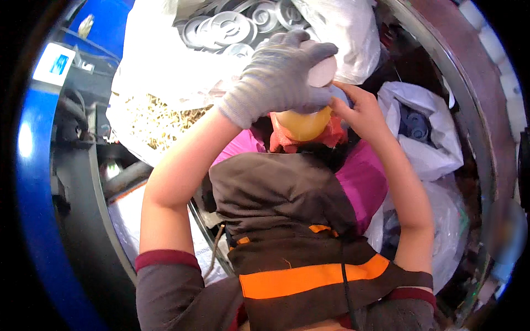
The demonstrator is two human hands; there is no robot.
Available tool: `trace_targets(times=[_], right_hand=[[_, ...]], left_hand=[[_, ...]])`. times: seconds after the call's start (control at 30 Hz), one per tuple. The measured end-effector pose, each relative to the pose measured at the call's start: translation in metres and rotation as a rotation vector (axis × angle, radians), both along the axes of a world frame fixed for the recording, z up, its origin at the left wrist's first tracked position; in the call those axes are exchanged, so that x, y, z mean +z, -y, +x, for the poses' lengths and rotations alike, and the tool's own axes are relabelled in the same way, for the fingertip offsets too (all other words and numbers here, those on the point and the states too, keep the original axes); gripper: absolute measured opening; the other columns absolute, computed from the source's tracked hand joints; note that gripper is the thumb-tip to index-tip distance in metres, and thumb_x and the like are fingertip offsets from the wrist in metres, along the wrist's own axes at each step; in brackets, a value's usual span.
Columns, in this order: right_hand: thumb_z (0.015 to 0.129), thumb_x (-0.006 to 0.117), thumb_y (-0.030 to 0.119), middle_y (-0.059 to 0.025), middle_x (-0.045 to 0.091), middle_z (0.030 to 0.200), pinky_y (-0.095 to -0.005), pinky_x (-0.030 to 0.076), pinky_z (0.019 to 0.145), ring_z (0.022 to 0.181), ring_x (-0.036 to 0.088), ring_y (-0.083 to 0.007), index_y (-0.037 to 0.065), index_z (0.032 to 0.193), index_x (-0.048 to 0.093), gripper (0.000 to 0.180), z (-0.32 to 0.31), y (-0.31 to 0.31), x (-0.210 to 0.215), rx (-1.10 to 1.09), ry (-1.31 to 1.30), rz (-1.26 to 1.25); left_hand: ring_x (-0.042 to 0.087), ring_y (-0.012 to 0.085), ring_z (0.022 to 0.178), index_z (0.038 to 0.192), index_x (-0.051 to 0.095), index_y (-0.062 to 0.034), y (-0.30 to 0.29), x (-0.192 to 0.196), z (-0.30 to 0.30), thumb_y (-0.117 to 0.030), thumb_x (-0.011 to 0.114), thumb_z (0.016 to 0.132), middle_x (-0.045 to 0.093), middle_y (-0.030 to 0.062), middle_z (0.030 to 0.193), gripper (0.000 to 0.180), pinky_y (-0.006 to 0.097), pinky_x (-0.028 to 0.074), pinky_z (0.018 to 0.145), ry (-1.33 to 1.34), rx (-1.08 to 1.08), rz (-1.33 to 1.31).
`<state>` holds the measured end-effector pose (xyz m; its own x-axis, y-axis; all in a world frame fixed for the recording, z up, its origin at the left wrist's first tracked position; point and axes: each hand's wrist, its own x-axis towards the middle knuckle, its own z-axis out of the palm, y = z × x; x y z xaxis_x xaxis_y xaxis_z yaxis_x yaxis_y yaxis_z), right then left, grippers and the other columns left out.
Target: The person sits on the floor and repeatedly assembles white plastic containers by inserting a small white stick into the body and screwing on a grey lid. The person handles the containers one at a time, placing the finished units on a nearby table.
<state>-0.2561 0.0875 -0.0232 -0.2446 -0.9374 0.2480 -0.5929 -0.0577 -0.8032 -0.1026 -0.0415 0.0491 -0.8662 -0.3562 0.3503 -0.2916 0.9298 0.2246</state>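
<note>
My left hand (276,77) wears a striped grey knit glove and is closed around a pale, round-ended piece (323,70), which I cannot name more exactly. Bare and just to its right, my right hand (360,113) has thumb and forefinger on a grey-blue rounded part (341,96). Whether the two pieces are joined is hidden by the fingers. Directly below the hands sits a smooth yellow rounded thing (302,127), partly covered by the glove. An orange-red cloth-like material (314,142) surrounds its lower side, above my lap.
Beyond my hands a large white sack (154,49) holds several grey round plastic parts (229,28). A smaller white sack (439,154) with dark grey parts (415,126) stands at right. Yellowish shavings (152,118) lie at left, beside a blue machine (33,132). A curved dark edge (469,83) bounds the right.
</note>
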Motion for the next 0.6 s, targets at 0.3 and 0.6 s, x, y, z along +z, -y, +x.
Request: trace_targets(times=[0.3,0.6], right_hand=[[0.085,0.055,0.022,-0.0183,0.063,0.08,-0.0496,0.047,0.061,0.072,0.062,-0.0386,0.01,0.11,0.041,0.03,0.004,-0.028,-0.021,-0.203,-0.341,0.205],[0.082,0.056,0.021,-0.0179,0.063,0.079,-0.0492,0.048,0.061,0.072,0.063,-0.0369,0.008,0.106,0.04,0.032,0.0,-0.029,-0.028,-0.224,-0.386,0.184]], left_hand=[[0.053,0.0368,0.107,0.121,0.055,-0.0161,0.002,0.007,-0.004,-0.043,0.071,0.067,0.052,0.0203,0.118,0.063,0.044,0.043,0.091,-0.023,-0.02,0.051],[0.061,0.0179,0.095,0.123,0.051,-0.0042,0.001,0.116,0.01,-0.021,0.066,0.084,0.063,0.0097,0.107,0.044,0.03,0.05,0.083,-0.288,-0.147,0.397]])
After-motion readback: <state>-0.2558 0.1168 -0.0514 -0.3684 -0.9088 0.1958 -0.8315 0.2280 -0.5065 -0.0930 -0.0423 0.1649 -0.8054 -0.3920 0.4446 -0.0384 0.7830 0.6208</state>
